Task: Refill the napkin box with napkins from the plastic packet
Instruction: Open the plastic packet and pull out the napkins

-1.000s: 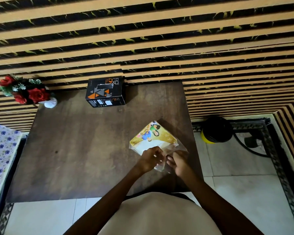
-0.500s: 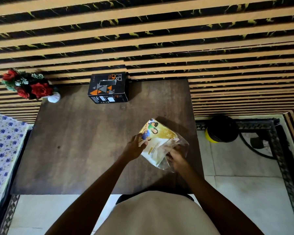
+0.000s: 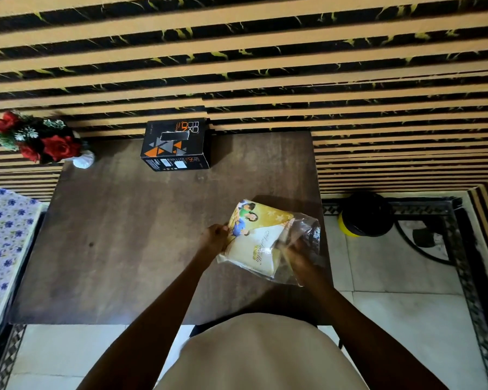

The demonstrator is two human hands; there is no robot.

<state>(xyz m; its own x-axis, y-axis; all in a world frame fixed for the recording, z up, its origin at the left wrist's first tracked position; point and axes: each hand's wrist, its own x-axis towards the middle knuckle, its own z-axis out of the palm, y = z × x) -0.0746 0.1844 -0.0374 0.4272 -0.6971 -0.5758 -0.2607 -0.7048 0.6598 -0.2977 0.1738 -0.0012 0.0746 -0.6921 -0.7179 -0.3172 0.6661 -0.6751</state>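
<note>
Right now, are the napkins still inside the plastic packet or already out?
Still inside: the napkin stack shows through the plastic packet, held by both hands; the napkin box stands apart.

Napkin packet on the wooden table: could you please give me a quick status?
Left hand and right hand gripping clear plastic napkin packet. Black-and-orange napkin box untouched. Nothing between.

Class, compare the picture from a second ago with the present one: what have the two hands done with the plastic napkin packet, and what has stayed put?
The left hand has moved from the packet's near end to its left edge and grips it there. The right hand stays at the clear open end of the yellow printed plastic napkin packet, which has turned slightly. The black and orange napkin box and the red flower vase have not moved.
</note>
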